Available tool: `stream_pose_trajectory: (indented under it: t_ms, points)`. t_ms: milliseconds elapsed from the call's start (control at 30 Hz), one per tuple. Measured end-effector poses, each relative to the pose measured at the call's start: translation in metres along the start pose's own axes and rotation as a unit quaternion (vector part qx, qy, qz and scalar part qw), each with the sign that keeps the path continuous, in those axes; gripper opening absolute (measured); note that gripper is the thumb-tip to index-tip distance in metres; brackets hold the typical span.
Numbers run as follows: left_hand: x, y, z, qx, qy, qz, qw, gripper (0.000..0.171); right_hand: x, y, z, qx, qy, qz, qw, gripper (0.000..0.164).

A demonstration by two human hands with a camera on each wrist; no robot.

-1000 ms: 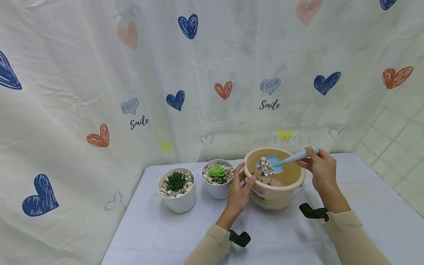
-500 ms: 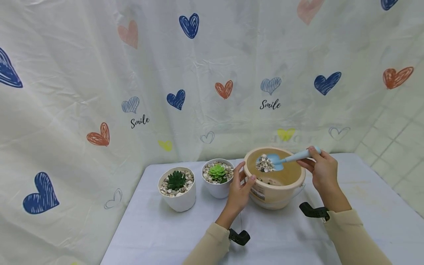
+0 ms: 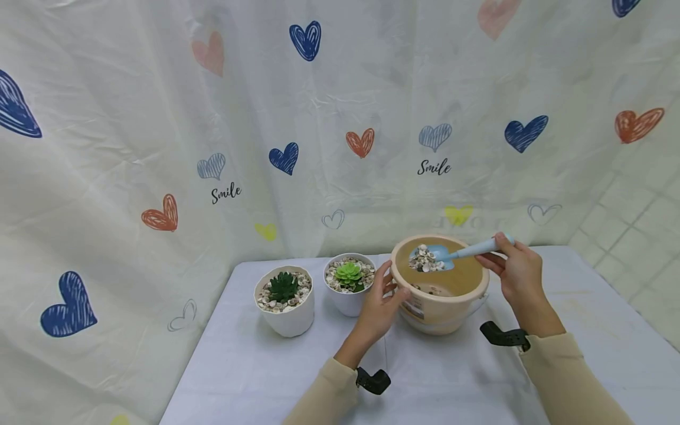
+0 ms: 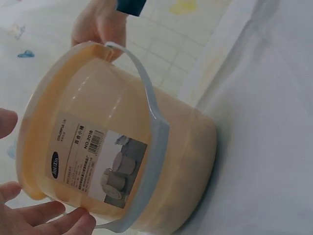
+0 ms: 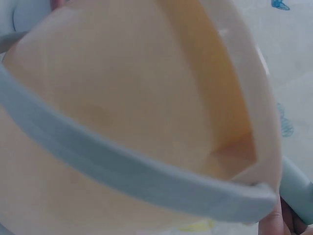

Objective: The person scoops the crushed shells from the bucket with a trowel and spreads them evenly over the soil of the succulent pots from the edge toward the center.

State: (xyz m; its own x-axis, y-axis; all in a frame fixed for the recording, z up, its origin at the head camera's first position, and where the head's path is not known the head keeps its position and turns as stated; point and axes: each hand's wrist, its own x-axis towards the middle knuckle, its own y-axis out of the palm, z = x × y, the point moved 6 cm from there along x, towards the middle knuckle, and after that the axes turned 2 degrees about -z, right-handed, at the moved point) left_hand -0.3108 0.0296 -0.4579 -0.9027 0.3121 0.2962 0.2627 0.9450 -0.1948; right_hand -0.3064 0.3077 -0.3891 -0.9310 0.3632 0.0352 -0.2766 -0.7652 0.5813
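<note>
A peach bucket (image 3: 443, 316) with a grey-blue handle (image 4: 155, 132) stands on the table. At its left side is my left hand (image 3: 376, 313); in the left wrist view its loosely extended fingers lie by the wall below the rim, and the thumb is off it. My right hand (image 3: 523, 277) pinches the light-blue toy shovel (image 3: 473, 250) by its handle. The blade, heaped with small shell-like pebbles (image 3: 424, 260), hangs inside the bucket mouth above a few pebbles (image 3: 432, 290) on the bottom. The right wrist view mostly shows bucket wall.
Left of the bucket stand two white pots topped with pebbles. One pot (image 3: 291, 323) holds a dark green succulent (image 3: 283, 287), the other (image 3: 345, 304) a light green one (image 3: 349, 275). A heart-printed curtain (image 3: 372, 88) hangs behind the white-covered table (image 3: 249, 378).
The loaded shovel has risen slightly within the bucket mouth. My left wrist and forearm have shifted a little to the left, while its fingers stay by the bucket.
</note>
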Motion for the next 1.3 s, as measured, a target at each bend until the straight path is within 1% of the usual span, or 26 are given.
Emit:
stream_pose_trajectory:
  t_ms: [133, 233, 333, 400, 467, 533, 567, 633, 700, 767, 800, 833, 900, 1000, 1100, 1233, 1300]
  points:
    - [-0.008, -0.008, -0.006, 0.002, -0.002, 0.017, 0.9999, 0.068, -0.001, 0.006, 0.002, -0.004, 0.0, 0.003, 1.0, 0.023]
    - [-0.013, -0.017, -0.014, 0.013, 0.012, 0.019, 0.9997, 0.06, -0.002, 0.014, 0.004, -0.016, -0.005, 0.004, 1.0, 0.023]
    - [-0.016, -0.03, -0.021, 0.041, 0.037, -0.001, 0.9985, 0.048, -0.004, 0.023, 0.006, -0.011, -0.004, 0.009, 1.0, 0.021]
    - [-0.018, -0.041, -0.025, 0.059, 0.054, -0.026, 0.9964, 0.039, -0.006, 0.029, 0.007, -0.001, -0.001, 0.011, 1.0, 0.021]
    - [-0.018, -0.052, -0.029, 0.074, 0.076, -0.058, 0.9927, 0.031, -0.009, 0.034, 0.007, 0.003, 0.006, 0.013, 1.0, 0.022]
    - [-0.019, -0.064, -0.032, 0.093, 0.099, -0.093, 0.9863, 0.025, -0.01, 0.038, 0.007, 0.008, 0.012, 0.015, 1.0, 0.023]
    - [-0.019, -0.07, -0.034, 0.103, 0.114, -0.114, 0.9815, 0.024, -0.011, 0.04, 0.006, 0.011, 0.015, 0.015, 1.0, 0.024]
    - [-0.019, -0.083, -0.036, 0.129, 0.141, -0.155, 0.9692, 0.022, -0.011, 0.045, 0.004, 0.018, 0.019, 0.02, 0.999, 0.023]
    - [-0.02, -0.094, -0.035, 0.158, 0.161, -0.192, 0.9552, 0.024, -0.011, 0.049, 0.002, 0.023, 0.018, 0.028, 0.999, 0.023]
    - [-0.02, -0.102, -0.033, 0.185, 0.174, -0.217, 0.9426, 0.029, -0.011, 0.053, -0.001, 0.021, 0.017, 0.035, 0.999, 0.021]
    - [-0.019, -0.106, -0.032, 0.195, 0.177, -0.224, 0.9382, 0.033, -0.011, 0.056, -0.003, 0.018, 0.016, 0.04, 0.999, 0.021]
    - [-0.019, -0.108, -0.029, 0.207, 0.179, -0.227, 0.9347, 0.037, -0.011, 0.058, -0.005, 0.016, 0.016, 0.043, 0.999, 0.021]
    - [-0.018, -0.111, -0.024, 0.226, 0.172, -0.228, 0.9314, 0.047, -0.012, 0.062, -0.009, 0.012, 0.016, 0.049, 0.999, 0.02]
    - [-0.015, -0.113, -0.014, 0.247, 0.145, -0.217, 0.9332, 0.063, -0.013, 0.07, -0.015, 0.015, 0.02, 0.058, 0.998, 0.019]
    - [-0.013, -0.111, -0.005, 0.268, 0.114, -0.2, 0.9355, 0.078, -0.013, 0.077, -0.021, 0.015, 0.026, 0.063, 0.998, 0.018]
    - [-0.012, -0.107, 0.003, 0.29, 0.1, -0.183, 0.934, 0.093, -0.013, 0.084, -0.029, -0.002, 0.036, 0.061, 0.998, 0.018]
    - [-0.012, -0.105, 0.007, 0.287, 0.095, -0.18, 0.9363, 0.099, -0.013, 0.087, -0.033, -0.016, 0.039, 0.06, 0.997, 0.018]
